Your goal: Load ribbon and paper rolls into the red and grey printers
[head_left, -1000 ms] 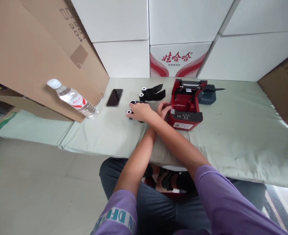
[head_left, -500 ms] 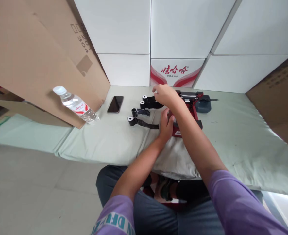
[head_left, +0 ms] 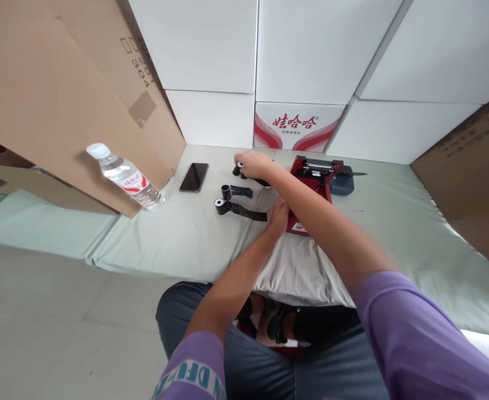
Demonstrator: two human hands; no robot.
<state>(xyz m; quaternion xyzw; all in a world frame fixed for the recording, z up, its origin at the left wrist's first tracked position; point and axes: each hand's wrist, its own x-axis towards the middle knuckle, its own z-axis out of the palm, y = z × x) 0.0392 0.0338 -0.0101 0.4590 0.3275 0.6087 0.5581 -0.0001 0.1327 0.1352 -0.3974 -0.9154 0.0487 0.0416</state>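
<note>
Black ribbon rolls (head_left: 239, 201) lie on the green mat (head_left: 394, 222). At their 1 o'clock, the right hand (head_left: 253, 165) closes over another roll (head_left: 240, 169). At 3 o'clock, the left hand (head_left: 278, 214) rests against the red printer (head_left: 313, 178); its grip is hidden.

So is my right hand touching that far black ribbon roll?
Touching: the head view shows the right hand lying over the far ribbon roll, fingers covering it.

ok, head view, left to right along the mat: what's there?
Water bottle → phone → two loose ribbon rolls → right hand on another roll → red printer → dark blue device.
</note>
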